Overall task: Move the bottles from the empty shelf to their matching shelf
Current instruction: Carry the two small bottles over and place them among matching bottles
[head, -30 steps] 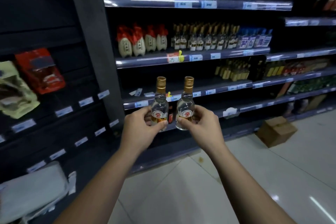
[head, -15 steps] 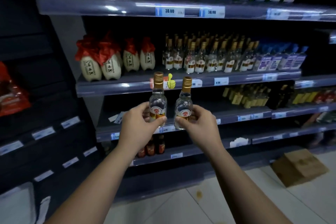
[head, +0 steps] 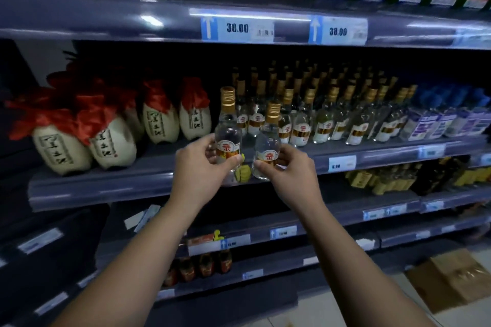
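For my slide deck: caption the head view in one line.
Left hand and right hand each hold a small clear gold-capped glass bottle before the shelf row of matching bottles.

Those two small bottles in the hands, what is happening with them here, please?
A person is holding one small clear bottle with a gold cap in each hand: the left hand grips the left bottle, the right hand grips the right bottle. Both are held upright in front of the shelf edge, beside the row of matching bottles and right of the white jars with red cloth tops. Neither is set down yet.
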